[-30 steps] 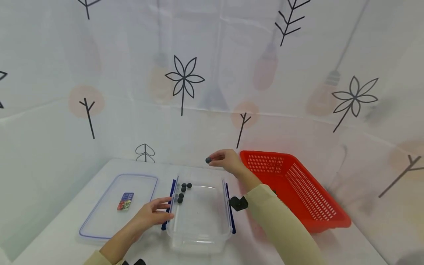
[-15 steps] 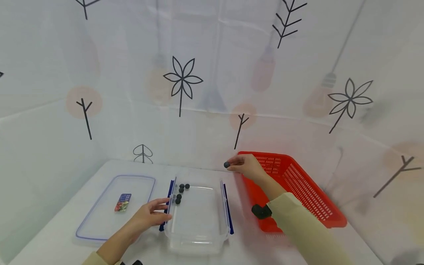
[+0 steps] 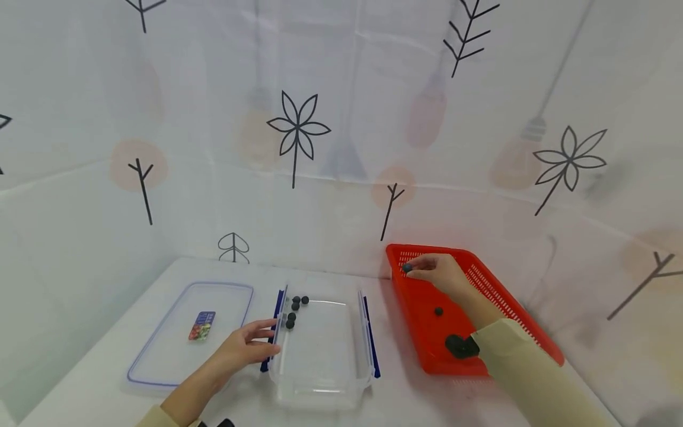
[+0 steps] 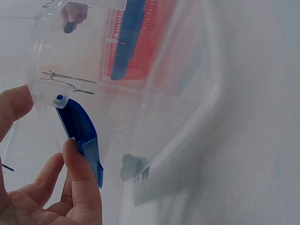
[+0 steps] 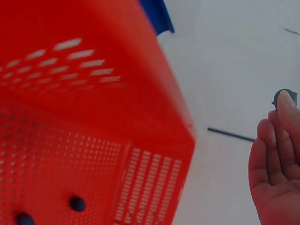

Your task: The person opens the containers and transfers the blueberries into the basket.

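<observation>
My right hand (image 3: pixel 440 274) pinches a dark blueberry (image 3: pixel 408 267) between thumb and fingertips, above the far left corner of the red basket (image 3: pixel 413 320). Another blueberry (image 3: pixel 439 311) lies on the basket floor; the right wrist view shows two dark balls (image 5: pixel 78 204) there. Several blueberries (image 3: pixel 290 324) sit along the left side inside a clear plastic box (image 3: pixel 320 391). At that side my left hand (image 3: pixel 245 347) touches the box with fingers spread and relaxed. In the left wrist view, one fingertip meets a hanging blue latch (image 4: pixel 84 136).
A clear lid (image 3: pixel 165 362) with a blue rim and a colourful label (image 3: pixel 202 325) lies left of the box on the white table (image 3: pixel 389 409). Another blue latch (image 3: pixel 372 338) hangs on the box's right side. A patterned curtain (image 3: pixel 331 219) stands close behind the table.
My right hand has carried the blueberry to the right, from behind the box to over the basket. My left hand stays at the box's left side.
</observation>
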Available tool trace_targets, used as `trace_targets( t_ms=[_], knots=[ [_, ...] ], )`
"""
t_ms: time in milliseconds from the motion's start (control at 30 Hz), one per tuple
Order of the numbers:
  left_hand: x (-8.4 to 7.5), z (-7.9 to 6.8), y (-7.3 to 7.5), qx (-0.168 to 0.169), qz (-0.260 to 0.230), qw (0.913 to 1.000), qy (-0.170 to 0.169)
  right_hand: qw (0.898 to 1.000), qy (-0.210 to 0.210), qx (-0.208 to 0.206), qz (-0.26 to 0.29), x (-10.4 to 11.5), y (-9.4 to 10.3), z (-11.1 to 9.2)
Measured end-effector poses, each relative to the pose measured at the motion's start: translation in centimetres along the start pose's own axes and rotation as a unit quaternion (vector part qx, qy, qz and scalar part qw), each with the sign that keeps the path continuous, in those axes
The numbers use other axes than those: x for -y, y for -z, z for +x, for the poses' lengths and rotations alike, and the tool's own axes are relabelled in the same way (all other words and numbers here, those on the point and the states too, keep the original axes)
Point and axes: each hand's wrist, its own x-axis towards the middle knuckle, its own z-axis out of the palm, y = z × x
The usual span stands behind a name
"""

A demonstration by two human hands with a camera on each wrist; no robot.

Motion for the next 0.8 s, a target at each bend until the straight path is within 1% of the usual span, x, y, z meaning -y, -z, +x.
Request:
trace_targets(
  t_ms=[67, 167, 300, 433, 667, 800],
  knots=[
    [0.0, 0.0, 0.0, 0.001, 0.000, 1.0000, 0.000, 1.000, 0.002, 0.001, 0.007, -0.7, 0.5, -0.3],
    [0.0, 0.2, -0.1, -0.002, -0.001, 1.0000, 0.002, 1.000, 0.005, 0.003, 0.002, -1.7, 1.1, -0.6],
    [0.2, 0.2, 0.0, 0.000, -0.005, 1.0000, 0.004, 1.000, -0.005, 0.001, -0.001, -3.0, 1.7, -1.2],
    [0.1, 0.2, 0.0, 0.003, -0.007, 1.0000, 0.004, 1.000, -0.009, 0.001, -0.001, -4.3, 2.7, -1.6],
    [-0.1, 0.0, 0.0, 0.013, -0.007, 0.9999, -0.001, 0.999, -0.002, -0.006, -0.039, -6.3, 4.8, -1.5],
    [-0.1, 0.0, 0.0, 0.008, -0.007, 0.9999, -0.001, 0.998, -0.005, -0.003, -0.061, -7.5, 5.6, -1.0]
  ],
)
